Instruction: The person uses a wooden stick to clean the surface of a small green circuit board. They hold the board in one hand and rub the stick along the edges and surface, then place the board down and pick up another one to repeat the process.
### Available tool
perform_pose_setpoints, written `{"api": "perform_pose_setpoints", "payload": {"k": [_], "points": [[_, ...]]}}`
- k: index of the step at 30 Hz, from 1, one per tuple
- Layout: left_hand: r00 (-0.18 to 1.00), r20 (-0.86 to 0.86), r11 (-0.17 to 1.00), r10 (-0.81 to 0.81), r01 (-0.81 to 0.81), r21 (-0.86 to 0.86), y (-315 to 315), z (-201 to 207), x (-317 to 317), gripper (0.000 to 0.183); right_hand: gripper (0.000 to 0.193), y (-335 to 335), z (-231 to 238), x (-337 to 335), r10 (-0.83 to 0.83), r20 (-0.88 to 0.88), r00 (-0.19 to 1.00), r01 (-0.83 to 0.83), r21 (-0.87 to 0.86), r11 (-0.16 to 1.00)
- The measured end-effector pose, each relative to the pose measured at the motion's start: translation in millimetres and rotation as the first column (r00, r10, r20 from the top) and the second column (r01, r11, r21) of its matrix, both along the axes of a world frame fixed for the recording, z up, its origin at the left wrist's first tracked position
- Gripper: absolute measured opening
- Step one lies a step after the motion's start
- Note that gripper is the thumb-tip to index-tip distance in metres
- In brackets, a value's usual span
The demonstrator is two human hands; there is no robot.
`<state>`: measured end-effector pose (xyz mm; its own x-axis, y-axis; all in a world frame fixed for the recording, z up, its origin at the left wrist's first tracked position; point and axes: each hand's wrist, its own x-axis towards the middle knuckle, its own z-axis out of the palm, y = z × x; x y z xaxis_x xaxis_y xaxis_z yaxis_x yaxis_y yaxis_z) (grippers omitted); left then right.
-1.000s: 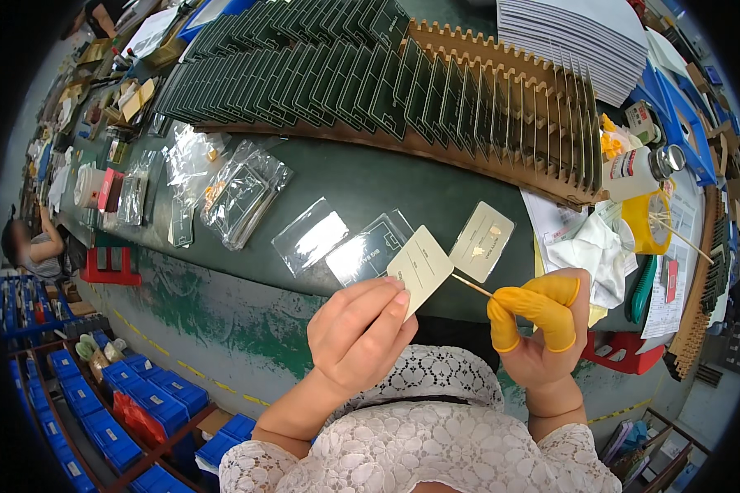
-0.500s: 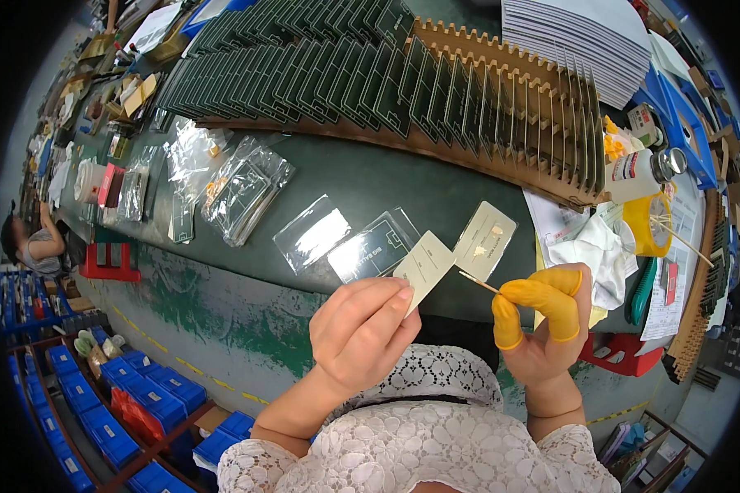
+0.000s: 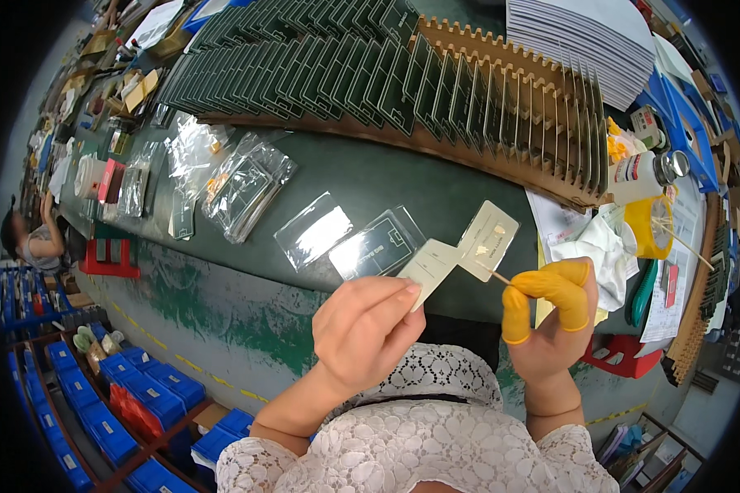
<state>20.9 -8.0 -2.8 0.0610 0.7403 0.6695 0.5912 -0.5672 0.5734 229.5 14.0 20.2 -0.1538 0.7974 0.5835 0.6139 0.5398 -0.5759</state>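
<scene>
Between the fingers and thumb of my left hand [image 3: 368,329] is a thin cream card [image 3: 429,267], tilted, with fine printed lines on its face. My right hand [image 3: 551,324] wears yellow finger cots on thumb and fingers and pinches a thin wooden stick [image 3: 500,278]. The stick's tip lies over a cream card in a clear sleeve [image 3: 490,234] with small gold pieces on it; I cannot tell whether it touches. Left of these, a clear bag with a dark green card [image 3: 378,246] lies beside an empty-looking clear sleeve [image 3: 312,230] on the green tabletop.
A slotted brown rack [image 3: 501,164] full of dark green cards spans the back. At right are a white cloth [image 3: 588,255], a yellow tape roll [image 3: 645,226] holding sticks, a clear bottle [image 3: 637,177] and a green cutter [image 3: 643,294]. Bagged cards [image 3: 251,189] lie at left.
My right hand has moved slightly right, and the stick's tip has left the edge of the held card for the sleeved card. My left hand has shifted a little right with its card.
</scene>
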Motion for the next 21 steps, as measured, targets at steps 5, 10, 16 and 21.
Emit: {"api": "perform_pose_setpoints", "payload": {"k": [5,10,16,21], "points": [[0.988,0.143,0.991,0.052,-0.033,-0.128,0.9,5.8,1.3,0.027,0.018,-2.2,-1.4,3.1,-0.042,-0.18,0.983,0.016,-0.145,0.989],[0.858,0.492,0.872,0.145,0.124,-0.473,-0.4,8.7,-0.2,0.02,0.017,-2.4,-14.1,21.2,-0.092,-0.514,0.853,-0.101,-0.335,0.937],[0.345,0.836,0.491,0.427,0.688,-0.535,14.0,9.5,-15.2,0.015,0.028,7.1,-22.3,43.3,-0.154,-0.91,0.384,-0.481,-0.34,0.808],[0.332,0.809,0.434,0.485,0.712,-0.552,18.1,17.1,-5.9,0.016,0.032,7.4,-27.1,46.9,-0.146,-0.962,0.229,-0.629,-0.261,0.733]]}}
